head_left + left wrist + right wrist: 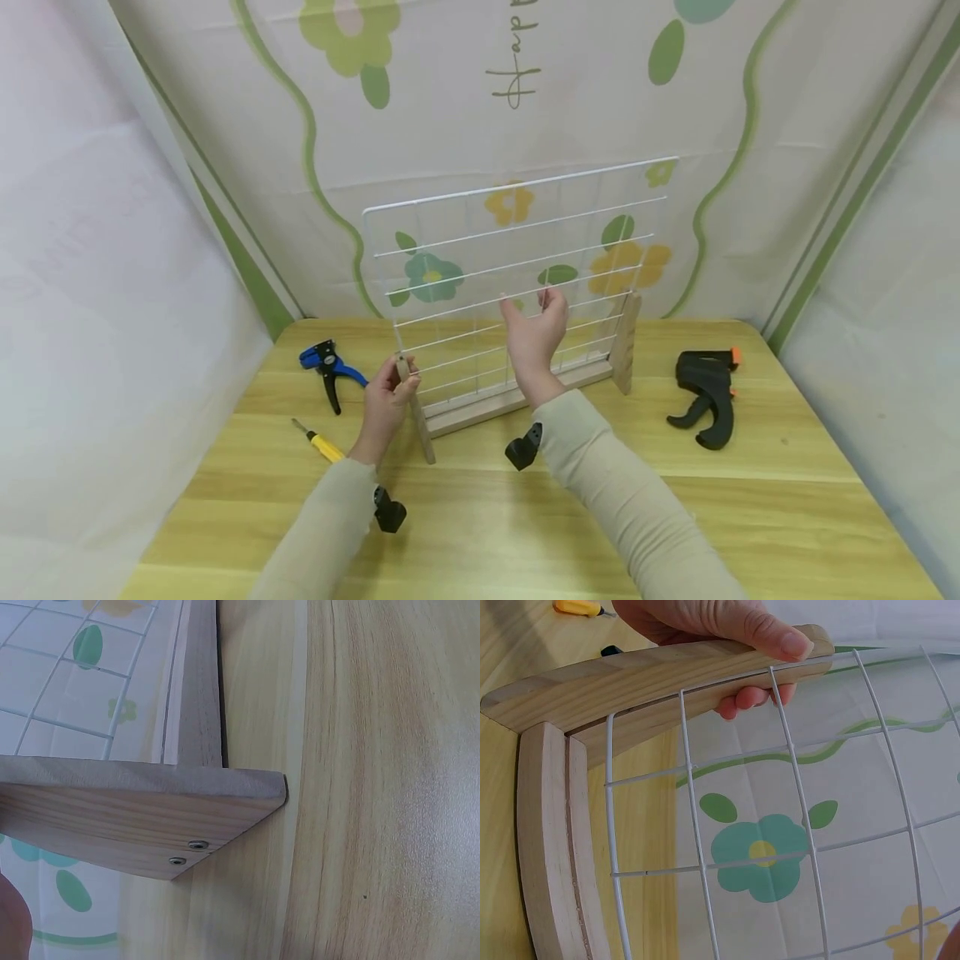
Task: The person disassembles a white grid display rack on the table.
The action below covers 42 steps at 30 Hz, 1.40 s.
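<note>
A white wire grid panel stands upright between the two wooden end pieces of a stand. In the right wrist view, a gap separates the grid's lowest wire from the grooved wooden base bar. My left hand grips the upper part of the left end piece, thumb on one side and fingertips showing on the other. My right hand holds the grid's wires near the middle; the exact finger contact is partly hidden. The right end piece has no hand on it. Two screw heads show on the left end piece's outer face.
Blue-and-black wire strippers and a yellow-handled screwdriver lie left of the stand. A black clamp with orange tips lies at the right. Behind the wooden table hangs a flower-printed cloth.
</note>
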{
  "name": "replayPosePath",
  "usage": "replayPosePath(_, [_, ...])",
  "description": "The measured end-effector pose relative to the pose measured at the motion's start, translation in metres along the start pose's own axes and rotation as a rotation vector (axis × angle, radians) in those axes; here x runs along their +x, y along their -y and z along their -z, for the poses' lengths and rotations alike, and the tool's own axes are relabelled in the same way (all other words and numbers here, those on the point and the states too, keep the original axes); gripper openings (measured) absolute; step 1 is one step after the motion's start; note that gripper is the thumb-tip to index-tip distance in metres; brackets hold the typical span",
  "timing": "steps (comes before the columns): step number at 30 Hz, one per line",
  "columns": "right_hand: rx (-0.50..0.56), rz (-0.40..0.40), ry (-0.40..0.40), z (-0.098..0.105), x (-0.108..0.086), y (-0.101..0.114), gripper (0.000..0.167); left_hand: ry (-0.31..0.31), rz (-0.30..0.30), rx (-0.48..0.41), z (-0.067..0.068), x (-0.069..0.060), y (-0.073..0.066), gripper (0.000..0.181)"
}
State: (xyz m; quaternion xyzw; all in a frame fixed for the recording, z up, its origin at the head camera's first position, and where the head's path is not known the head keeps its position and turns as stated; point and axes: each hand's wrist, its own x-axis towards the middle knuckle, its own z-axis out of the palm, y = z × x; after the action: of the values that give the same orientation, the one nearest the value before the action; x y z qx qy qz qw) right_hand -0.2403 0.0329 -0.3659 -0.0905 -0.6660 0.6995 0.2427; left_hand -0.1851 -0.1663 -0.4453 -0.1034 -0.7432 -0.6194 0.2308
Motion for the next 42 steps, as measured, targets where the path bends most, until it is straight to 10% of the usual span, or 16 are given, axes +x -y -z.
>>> replayPosePath(10, [-0.004,0.002,0.005,-0.002,-0.002,0.006,0.062,-0.029,0.022,0.009,0.0,0.002,0.025,0.029])
replayPosePath(22, [-0.018,-0.007,0.021,-0.005,-0.003,0.011,0.065,-0.024,-0.003,-0.006,-0.002,-0.005,-0.004,0.03])
replayPosePath(42, [-0.018,0.016,-0.031,-0.006,0.001,0.021,0.059,-0.006,0.021,-0.03,-0.001,-0.004,-0.005,0.034])
